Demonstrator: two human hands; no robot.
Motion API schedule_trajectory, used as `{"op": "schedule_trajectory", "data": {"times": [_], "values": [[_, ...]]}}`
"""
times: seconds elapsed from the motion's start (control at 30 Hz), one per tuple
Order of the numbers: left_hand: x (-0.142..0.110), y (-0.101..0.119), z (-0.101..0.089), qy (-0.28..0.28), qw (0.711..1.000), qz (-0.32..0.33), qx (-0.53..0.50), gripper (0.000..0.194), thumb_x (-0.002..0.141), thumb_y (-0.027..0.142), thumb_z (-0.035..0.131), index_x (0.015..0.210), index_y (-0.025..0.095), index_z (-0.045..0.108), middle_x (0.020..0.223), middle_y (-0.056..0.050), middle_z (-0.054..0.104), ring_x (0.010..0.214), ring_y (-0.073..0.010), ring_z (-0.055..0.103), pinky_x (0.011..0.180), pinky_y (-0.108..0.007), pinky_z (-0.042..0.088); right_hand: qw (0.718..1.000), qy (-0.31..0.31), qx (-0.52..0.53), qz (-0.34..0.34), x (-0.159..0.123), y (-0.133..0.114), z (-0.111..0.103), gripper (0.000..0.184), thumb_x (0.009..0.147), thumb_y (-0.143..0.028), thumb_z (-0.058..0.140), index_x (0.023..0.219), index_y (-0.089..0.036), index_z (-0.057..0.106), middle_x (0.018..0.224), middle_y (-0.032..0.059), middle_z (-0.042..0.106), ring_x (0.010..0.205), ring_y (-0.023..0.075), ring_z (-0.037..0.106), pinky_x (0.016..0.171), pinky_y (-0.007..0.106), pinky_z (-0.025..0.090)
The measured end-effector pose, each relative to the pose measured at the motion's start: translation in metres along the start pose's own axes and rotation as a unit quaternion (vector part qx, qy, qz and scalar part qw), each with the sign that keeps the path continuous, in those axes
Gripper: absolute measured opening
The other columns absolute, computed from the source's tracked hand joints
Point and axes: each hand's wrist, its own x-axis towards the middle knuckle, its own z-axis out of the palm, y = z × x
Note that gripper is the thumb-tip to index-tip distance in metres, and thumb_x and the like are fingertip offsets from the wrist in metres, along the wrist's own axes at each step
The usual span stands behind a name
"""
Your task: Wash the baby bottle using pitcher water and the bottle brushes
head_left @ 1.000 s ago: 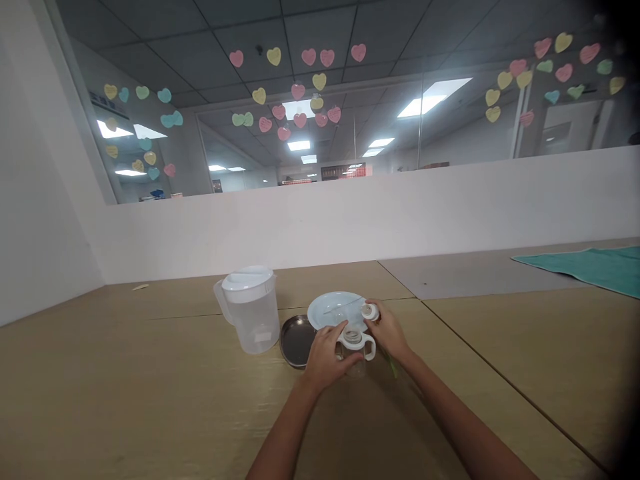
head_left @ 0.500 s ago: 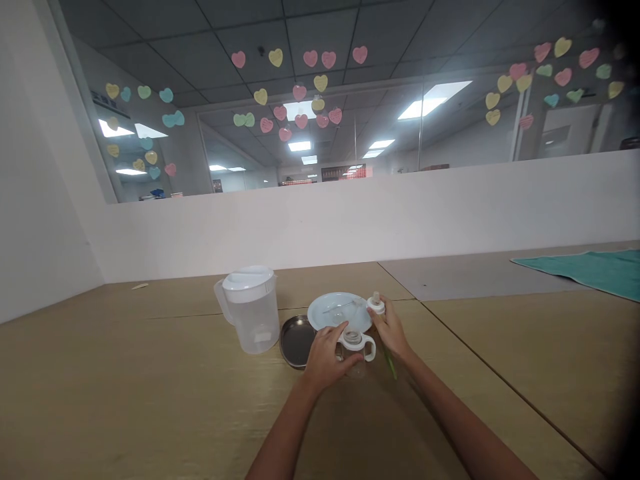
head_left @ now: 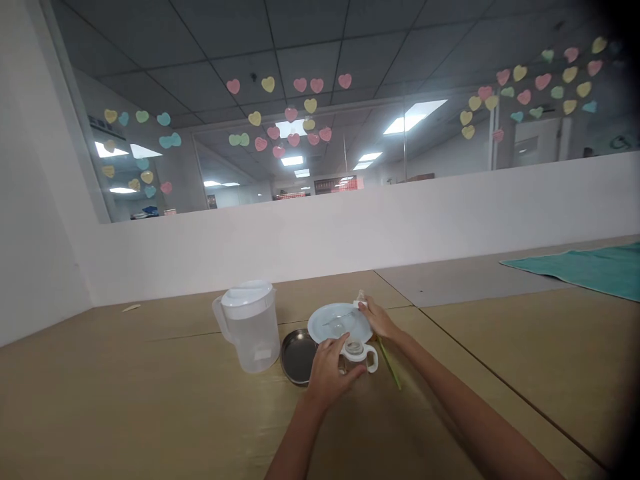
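My left hand (head_left: 330, 370) is wrapped around a clear baby bottle (head_left: 354, 348) with a white handled collar; its mouth is uncovered. Between the fingers of my right hand (head_left: 379, 319) is a white bottle cap with a clear nipple (head_left: 361, 299), held over the right rim of a pale blue plate (head_left: 320, 315). A small clear piece (head_left: 339, 327) and a thin utensil lie on that plate. Beside my right wrist, a thin green stick (head_left: 391, 367) lies on the table; its upper end is hidden.
A lidded translucent pitcher (head_left: 255, 327) stands to the left. A round dark metal pan (head_left: 295, 357) sits between it and my left hand, partly covered. A teal cloth (head_left: 590, 267) lies at the far right. The white wall (head_left: 300, 240) and window border the table's back.
My right hand has moved left and slightly up with the nipple cap, over the plate's edge. My left hand keeps its hold on the bottle. The camera view has tilted slightly upward.
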Motion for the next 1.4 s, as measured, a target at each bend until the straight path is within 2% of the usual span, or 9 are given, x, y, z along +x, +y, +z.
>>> {"op": "schedule_trajectory", "data": {"times": [0.13,0.27,0.47,0.57,0.7,1.07,1.2,1.3,1.4], "values": [[0.0,-0.003,0.003,0.008,1.0,0.008,0.005,0.065,0.071,0.059,0.057,0.125,0.023,0.048,0.113,-0.01,0.057,0.105,-0.0266,0.05,0.092,-0.041,0.04,0.997,-0.068,-0.023,-0.036,0.003,-0.008,0.008,0.026,0.085,-0.044,0.04,0.082,-0.023,0.056,0.069,0.0004,0.062,0.066,0.0168,0.058,0.064,0.026,0.041],[-0.001,-0.005,0.006,0.012,1.0,0.016,0.012,0.067,0.072,0.06,0.055,0.127,0.022,0.046,0.115,-0.01,0.056,0.106,-0.0264,0.049,0.093,-0.041,0.039,0.994,-0.093,-0.029,-0.057,-0.004,-0.011,0.013,0.022,0.081,-0.041,0.047,0.084,-0.022,0.057,0.072,0.0001,0.062,0.07,0.0168,0.057,0.066,0.027,0.04],[-0.002,-0.005,0.002,0.018,0.998,0.031,-0.043,0.06,0.08,0.054,0.048,0.13,0.022,0.04,0.121,-0.01,0.054,0.11,-0.0245,0.048,0.095,-0.041,0.037,0.996,-0.066,0.045,-0.044,-0.005,-0.017,0.006,0.025,0.07,-0.038,0.058,0.086,-0.02,0.051,0.08,-0.0019,0.059,0.073,0.0158,0.054,0.066,0.026,0.04],[-0.001,-0.006,-0.001,0.087,0.993,0.006,-0.084,0.048,0.089,0.044,0.037,0.131,0.021,0.038,0.124,-0.01,0.051,0.114,-0.0216,0.046,0.098,-0.04,0.035,0.994,-0.057,0.06,-0.072,-0.007,-0.024,0.004,0.026,0.07,-0.038,0.059,0.086,-0.02,0.048,0.081,-0.0022,0.058,0.074,0.0152,0.053,0.068,0.026,0.04],[-0.001,-0.009,-0.004,0.163,0.983,-0.043,-0.066,0.041,0.09,0.039,0.033,0.126,0.02,0.042,0.12,-0.01,0.054,0.111,-0.0211,0.048,0.097,-0.04,0.034,0.995,-0.041,0.014,-0.091,-0.011,-0.029,0.004,0.021,0.072,-0.038,0.055,0.082,-0.02,0.048,0.077,-0.0015,0.058,0.072,0.0154,0.052,0.068,0.027,0.039],[0.001,-0.01,-0.007,0.16,0.987,-0.025,0.013,0.034,0.09,0.034,0.034,0.118,0.02,0.049,0.112,-0.008,0.059,0.105,-0.021,0.051,0.093,-0.037,0.036,0.988,0.045,-0.127,-0.079,-0.02,-0.006,-0.006,0.013,0.075,-0.031,0.048,0.08,-0.021,0.042,0.078,0.0032,0.055,0.072,0.0186,0.05,0.064,0.028,0.037],[0.002,-0.014,-0.008,0.162,0.985,-0.009,0.061,0.033,0.089,0.033,0.037,0.117,0.02,0.049,0.111,-0.007,0.059,0.104,-0.0207,0.051,0.093,-0.037,0.036,0.978,0.06,-0.16,-0.116,-0.021,-0.005,-0.009,0.012,0.073,-0.017,0.042,0.083,-0.02,0.046,0.082,0.0051,0.054,0.079,0.0202,0.048,0.069,0.03,0.039],[0.002,-0.023,-0.012,0.235,0.963,-0.02,0.131,0.034,0.087,0.033,0.041,0.117,0.019,0.05,0.12,-0.01,0.053,0.113,-0.0244,0.045,0.098,-0.041,0.031,0.967,0.065,-0.183,-0.165,-0.021,-0.006,-0.01,0.033,0.069,-0.006,0.038,0.096,-0.019,0.053,0.094,0.0077,0.054,0.092,0.0222,0.047,0.081,0.035,0.039],[-0.002,-0.044,-0.024,0.402,0.893,-0.081,0.186,0.042,0.083,0.034,0.048,0.119,0.013,0.047,0.13,-0.017,0.038,0.125,-0.0301,0.031,0.104,-0.048,0.02,0.959,0.06,-0.207,-0.186,-0.021,-0.004,-0.008,0.04,0.073,-0.005,0.041,0.102,-0.024,0.06,0.108,0.0087,0.052,0.104,0.0245,0.043,0.089,0.039,0.036]]}}
